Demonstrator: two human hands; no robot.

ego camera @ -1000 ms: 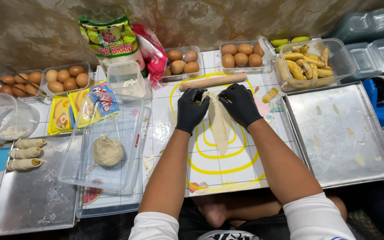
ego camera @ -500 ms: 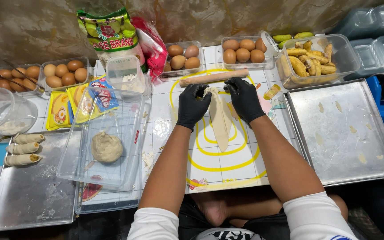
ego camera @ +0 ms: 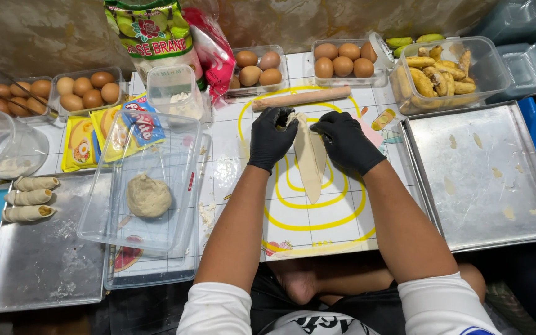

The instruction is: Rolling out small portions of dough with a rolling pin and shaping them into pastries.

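Both my hands wear black gloves. My left hand (ego camera: 271, 138) and my right hand (ego camera: 344, 140) pinch the far end of a long, thin strip of pale dough (ego camera: 309, 162) that lies on a white mat with yellow rings (ego camera: 317, 217). The dough tapers toward me. A wooden rolling pin (ego camera: 301, 98) lies just beyond my fingers.
A clear tub (ego camera: 147, 186) at left holds a dough ball (ego camera: 148, 195). Three rolled pieces (ego camera: 29, 198) sit on a left metal tray (ego camera: 38, 260). A metal tray (ego camera: 485, 180) is at right, a tub of peeled bananas (ego camera: 442, 71) behind it. Egg boxes (ego camera: 342, 65) and a flour bag (ego camera: 150, 34) line the back.
My hands have stayed on the far end of the dough strip, with fingers curling its top edge inward a little. The view has shifted slightly.
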